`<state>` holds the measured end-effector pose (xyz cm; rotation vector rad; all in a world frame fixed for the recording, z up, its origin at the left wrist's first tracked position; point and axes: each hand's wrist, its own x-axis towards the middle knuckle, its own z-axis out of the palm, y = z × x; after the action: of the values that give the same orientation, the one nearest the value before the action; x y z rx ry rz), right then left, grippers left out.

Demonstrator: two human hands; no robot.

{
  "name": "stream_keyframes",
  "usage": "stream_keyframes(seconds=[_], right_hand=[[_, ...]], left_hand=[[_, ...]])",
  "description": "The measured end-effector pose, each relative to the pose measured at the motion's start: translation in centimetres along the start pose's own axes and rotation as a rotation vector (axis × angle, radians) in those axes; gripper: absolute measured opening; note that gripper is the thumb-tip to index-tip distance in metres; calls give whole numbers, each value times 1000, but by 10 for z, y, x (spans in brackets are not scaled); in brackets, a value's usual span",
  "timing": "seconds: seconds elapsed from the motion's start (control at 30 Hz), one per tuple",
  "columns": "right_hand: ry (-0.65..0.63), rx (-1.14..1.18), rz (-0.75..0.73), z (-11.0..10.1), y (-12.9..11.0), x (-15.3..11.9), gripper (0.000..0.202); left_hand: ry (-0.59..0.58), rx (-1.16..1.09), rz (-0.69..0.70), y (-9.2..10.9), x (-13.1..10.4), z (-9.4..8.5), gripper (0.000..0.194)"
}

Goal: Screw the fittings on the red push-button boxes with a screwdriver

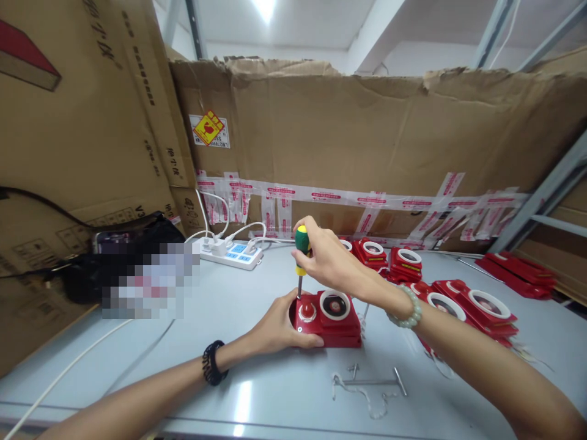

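Note:
On the table in front of me lies a red box-shaped device [337,333] with a red domed button and a white ring around a dark round window. My left hand [279,321] grips its left end, thumb along the near side. Above it, my right hand [316,250] is wrapped round the green and yellow handle of a screwdriver [301,269]. The screwdriver stands nearly upright, its tip at the device's far left corner, where a screw seems to sit. A second screw shows at the near left corner.
Several similar red devices [403,264] stand to the right, partly behind my right arm. A metal T-shaped rod [376,382] with white string lies nearer me. At the back left is a white power strip [233,253] with plugged cables. Cardboard [321,134] walls the table's back.

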<state>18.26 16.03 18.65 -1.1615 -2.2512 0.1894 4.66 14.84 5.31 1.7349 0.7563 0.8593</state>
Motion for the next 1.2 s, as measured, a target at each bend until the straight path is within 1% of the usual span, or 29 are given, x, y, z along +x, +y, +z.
stream_keyframes(seconds=[0.1, 0.2, 0.27, 0.37, 0.43, 0.5, 0.57, 0.63, 0.7, 0.8, 0.9, 1.0, 1.07, 1.17, 1.2], right_hand=[[22, 22, -9, -2, 0, 0, 21], [51, 45, -30, -10, -3, -1, 19], [90, 57, -31, -18, -6, -4, 18], [141, 91, -11, -35, -11, -16, 19], [170, 127, 13, -46, -11, -29, 19], [188, 153, 55, -54, -8, -44, 20], [188, 154, 103, -58, -4, -60, 21], [177, 137, 135, -59, 1, -75, 21], [150, 125, 151, -58, 6, -88, 18], [94, 134, 184, -56, 13, -102, 17], [59, 134, 202, -55, 20, -109, 16], [26, 123, 198, -57, 24, -112, 15], [-1, 116, 203, -58, 25, -114, 16], [-25, 91, 213, -57, 23, -115, 19], [-31, 86, 212, -56, 23, -116, 19]], left_hand=[[1, -2, 2, -2, 0, 1, 63], [12, 15, -6, -4, 0, 2, 63], [5, 18, -7, -6, 0, 1, 66], [-14, 30, 0, -4, -3, -2, 75], [25, 90, 52, 2, -6, -3, 75], [113, 222, 170, 12, -9, -2, 64], [191, 389, 299, 24, -12, 4, 45], [208, 537, 358, 33, -15, 14, 28], [179, 663, 373, 37, -16, 25, 16], [118, 787, 413, 37, -15, 41, 5], [97, 879, 480, 33, -13, 53, 8], [97, 973, 507, 28, -13, 61, 9], [96, 1009, 507, 26, -13, 64, 10], [122, 1020, 527, 23, -14, 66, 17], [135, 1020, 536, 22, -14, 67, 16]])
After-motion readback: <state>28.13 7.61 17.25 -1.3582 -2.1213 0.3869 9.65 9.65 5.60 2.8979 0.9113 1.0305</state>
